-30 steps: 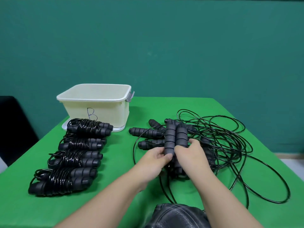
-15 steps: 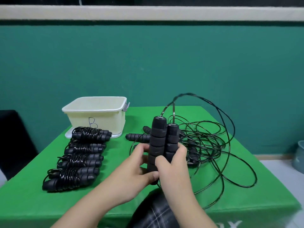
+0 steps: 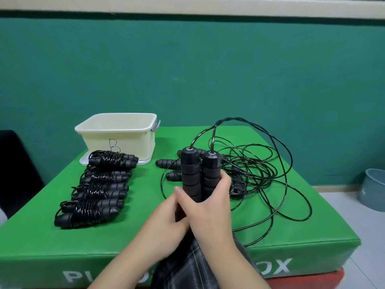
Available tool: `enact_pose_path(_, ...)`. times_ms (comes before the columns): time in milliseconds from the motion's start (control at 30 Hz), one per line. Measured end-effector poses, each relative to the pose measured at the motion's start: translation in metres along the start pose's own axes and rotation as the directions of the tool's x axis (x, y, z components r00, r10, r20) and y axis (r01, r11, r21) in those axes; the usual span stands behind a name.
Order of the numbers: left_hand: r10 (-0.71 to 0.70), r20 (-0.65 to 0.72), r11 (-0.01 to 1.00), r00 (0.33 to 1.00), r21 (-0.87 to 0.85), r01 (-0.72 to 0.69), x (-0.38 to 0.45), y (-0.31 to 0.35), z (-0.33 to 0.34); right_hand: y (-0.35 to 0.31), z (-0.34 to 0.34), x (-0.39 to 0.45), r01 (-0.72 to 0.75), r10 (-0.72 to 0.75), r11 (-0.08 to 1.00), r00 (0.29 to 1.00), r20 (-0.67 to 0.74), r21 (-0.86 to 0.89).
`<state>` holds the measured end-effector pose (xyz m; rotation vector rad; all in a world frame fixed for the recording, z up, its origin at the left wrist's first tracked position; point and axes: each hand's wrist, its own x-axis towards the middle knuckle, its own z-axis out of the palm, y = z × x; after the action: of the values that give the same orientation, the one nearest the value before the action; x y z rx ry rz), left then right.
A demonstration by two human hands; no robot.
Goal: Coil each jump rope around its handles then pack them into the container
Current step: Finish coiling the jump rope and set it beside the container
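Both hands clamp the pair of handles [image 3: 199,174] upright above the table's [image 3: 145,230] near edge: my right hand [image 3: 210,207] wraps them, my left hand [image 3: 164,224] grips low, I judge to free the cord [image 3: 277,163] for winding. Four coiled ropes [image 3: 98,190] wait beside the container [image 3: 118,138]. Handle bottoms and left fingers stay hidden.

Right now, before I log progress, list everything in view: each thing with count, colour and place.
Cream plastic container: one, back left of table, marked B.
Coiled black jump ropes: four, row in front of container.
Pair of black foam handles: one, upright, held.
Loose black rope tangle: right of table, more handles within.
Green padded table: one.
Grey bin: one, floor, far right.
Left hand, right hand: both grip the handles.
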<state>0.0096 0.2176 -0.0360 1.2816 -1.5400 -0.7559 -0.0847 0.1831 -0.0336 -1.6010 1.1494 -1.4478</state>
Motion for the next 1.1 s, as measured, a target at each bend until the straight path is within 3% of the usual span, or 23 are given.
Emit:
enact_pose_path(167,0.062,0.025,0.997,0.998,-0.057,-0.06,-0.009,0.006,0.004,-0.008,-0.012,-0.005,0.035,-0.035,0.999,0.998,-0.05,0.003)
enact_pose_path(400,-0.005,0.013,0.998,1.0,0.063,0.004,-0.009,-0.006,0.008,0.005,-0.011,-0.008,-0.024,0.024,0.999,1.0,-0.015,-0.048)
enact_pose_path(567,0.055,0.006,0.978,0.998,0.199,-0.055,-0.013,-0.008,0.006,0.009,-0.007,-0.015,-0.084,0.08,0.993,0.996,-0.04,-0.087)
enact_pose_path(800,0.12,0.248,0.966,0.961,0.195,-0.171,-0.007,0.008,-0.018,0.011,-0.015,-0.012,-0.107,0.109,0.989,0.994,-0.02,0.104)
enact_pose_path(967,0.025,-0.026,0.991,0.999,0.133,-0.022,0.028,0.006,-0.033,0.013,-0.016,-0.008,-0.077,0.085,0.99,0.994,-0.065,0.122)
enact_pose_path(1100,-0.078,0.092,0.958,0.993,0.282,0.049,0.041,-0.012,-0.016,0.008,-0.042,0.003,-0.029,0.031,0.999,0.998,-0.05,0.036)
